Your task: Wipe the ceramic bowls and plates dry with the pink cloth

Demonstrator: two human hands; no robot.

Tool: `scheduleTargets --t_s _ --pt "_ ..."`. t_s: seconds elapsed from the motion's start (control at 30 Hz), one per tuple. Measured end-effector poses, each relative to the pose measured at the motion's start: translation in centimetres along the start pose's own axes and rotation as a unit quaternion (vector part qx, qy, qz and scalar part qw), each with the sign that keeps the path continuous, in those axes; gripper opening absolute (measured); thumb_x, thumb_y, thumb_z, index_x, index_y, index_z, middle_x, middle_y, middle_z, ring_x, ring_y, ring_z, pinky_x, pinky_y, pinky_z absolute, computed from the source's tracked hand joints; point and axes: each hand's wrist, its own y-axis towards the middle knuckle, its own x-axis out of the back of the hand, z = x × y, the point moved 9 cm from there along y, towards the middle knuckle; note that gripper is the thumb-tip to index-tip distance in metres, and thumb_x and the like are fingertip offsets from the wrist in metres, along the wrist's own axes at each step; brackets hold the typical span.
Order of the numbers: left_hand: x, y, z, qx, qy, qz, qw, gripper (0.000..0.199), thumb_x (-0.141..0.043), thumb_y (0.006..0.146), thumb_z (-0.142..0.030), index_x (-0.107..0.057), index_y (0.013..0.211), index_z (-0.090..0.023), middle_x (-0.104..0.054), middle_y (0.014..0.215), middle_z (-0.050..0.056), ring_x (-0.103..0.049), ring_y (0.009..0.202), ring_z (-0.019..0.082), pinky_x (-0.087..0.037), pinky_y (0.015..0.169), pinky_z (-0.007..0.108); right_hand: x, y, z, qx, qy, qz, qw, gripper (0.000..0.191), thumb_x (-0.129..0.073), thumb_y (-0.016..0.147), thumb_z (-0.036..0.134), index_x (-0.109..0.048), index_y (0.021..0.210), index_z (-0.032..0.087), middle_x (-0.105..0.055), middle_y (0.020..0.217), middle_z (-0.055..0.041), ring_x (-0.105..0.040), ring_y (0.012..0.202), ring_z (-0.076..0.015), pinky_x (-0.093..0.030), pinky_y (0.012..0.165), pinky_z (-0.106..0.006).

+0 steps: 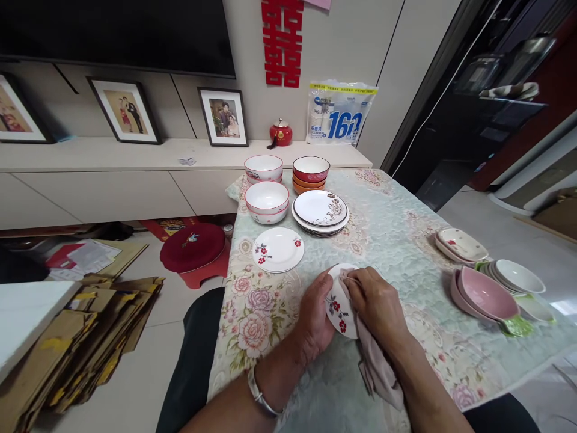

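My left hand (315, 313) grips the left edge of a small white plate (336, 294) with red flowers, held tilted above the table. Pinched in my right hand (376, 300) is a pale pinkish cloth (381, 370), pressed against the plate's upper right face; its loose end hangs below. Beyond the hands, a similar flowered plate (279, 249) lies flat. Behind it stand a stack of plates (321, 210), white bowls with red rims (267, 201), and a stack with a red bowl (311, 169) on top.
The table has a floral cloth (252, 300). At the right are pink bowls (487, 291), white bowls (520, 276) and cream dishes (462, 243). A red stool (193, 246) and flattened cardboard (67, 349) are at the left. A cabinet (135, 156) with framed photos runs behind.
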Motion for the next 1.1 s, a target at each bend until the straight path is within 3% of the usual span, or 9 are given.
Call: scheduleTargets --t_s 0.1,0.3,0.37,0.57,0.7,0.87,0.97,1.1 --pt "0.5 0.2 -1.1 -0.033 0.007 -0.016 0.999 0.044 -0.073 0.072 -0.034 -0.068 0.112 -0.015 -0.075 0.095 0.007 -0.068 0.094 0.026 -0.05 0.083 0.036 -0.3 -0.1 -0.8 -0.02 -0.032 0.012 0.999 0.02 -0.047 0.096 0.029 -0.061 0.085 0.019 -0.062 0.082 -0.0048 -0.059 0.071 -0.0182 -0.041 0.064 -0.029" --pt "1.0 0.6 -2.5 -0.074 0.017 -0.019 0.997 0.04 -0.07 0.075 -0.033 -0.068 0.109 -0.015 -0.075 0.097 0.007 -0.068 0.095 0.027 -0.049 0.085 0.036 -1.8 -0.5 2.2 0.049 0.131 0.129 0.982 0.017 -0.053 0.094 0.026 -0.06 0.079 0.021 -0.064 0.078 -0.0001 -0.059 0.072 -0.0152 -0.043 0.065 -0.026" --pt "1.1 0.7 -2.5 -0.075 0.014 -0.02 0.997 0.038 -0.07 0.075 -0.033 -0.069 0.108 -0.014 -0.075 0.094 0.007 -0.068 0.095 0.027 -0.05 0.085 0.037 -1.9 -0.4 2.3 0.05 0.144 0.143 0.978 0.016 -0.054 0.093 0.027 -0.062 0.081 0.022 -0.065 0.08 -0.0002 -0.06 0.074 -0.0156 -0.043 0.067 -0.026" --pt "1.4 0.9 -3.0 -0.086 0.01 -0.043 0.995 0.04 -0.07 0.075 -0.027 -0.068 0.114 -0.016 -0.076 0.103 0.007 -0.068 0.101 0.027 -0.049 0.09 0.038 -0.5 0.2 -2.1 -0.029 0.048 0.022 0.998 0.017 -0.052 0.092 0.029 -0.065 0.086 0.02 -0.063 0.086 -0.0054 -0.061 0.08 -0.0198 -0.045 0.072 -0.031" --pt "1.3 0.8 -2.9 -0.075 -0.004 -0.044 0.996 0.038 -0.068 0.078 -0.029 -0.068 0.113 -0.015 -0.076 0.101 0.007 -0.068 0.101 0.028 -0.049 0.092 0.04 0.9 0.0 -4.4 -0.112 0.026 -0.051 0.992 0.023 -0.051 0.092 0.037 -0.064 0.091 0.019 -0.066 0.091 -0.0085 -0.063 0.082 -0.0233 -0.046 0.074 -0.035" --pt "0.5 0.7 -2.4 -0.05 -0.005 -0.01 0.999 0.039 -0.066 0.08 -0.032 -0.067 0.114 -0.013 -0.076 0.103 0.01 -0.067 0.105 0.031 -0.049 0.093 0.042 -0.3 0.0 -5.3 -0.164 0.221 0.013 0.961 0.04 -0.057 0.088 0.045 -0.063 0.118 0.019 -0.072 0.107 -0.0086 -0.066 0.094 -0.0256 -0.05 0.081 -0.037" --pt "0.3 0.8 -2.2 -0.053 0.007 0.006 0.999 0.045 -0.066 0.082 -0.032 -0.063 0.123 -0.014 -0.074 0.113 0.011 -0.065 0.112 0.031 -0.048 0.095 0.043 -0.8 0.0 -5.6 -0.167 0.292 0.024 0.941 0.038 -0.061 0.086 0.046 -0.067 0.112 0.019 -0.074 0.105 -0.0071 -0.066 0.094 -0.0248 -0.051 0.083 -0.036" --pt "0.6 0.7 -2.6 -0.074 0.086 0.005 0.993 0.057 -0.061 0.087 -0.038 -0.051 0.14 -0.018 -0.062 0.137 0.012 -0.054 0.128 0.031 -0.043 0.104 0.042 -0.3 -0.3 -7.0 -0.208 0.323 -0.012 0.923 0.038 -0.064 0.083 0.047 -0.069 0.107 0.018 -0.075 0.099 -0.0066 -0.066 0.09 -0.0242 -0.051 0.08 -0.035"
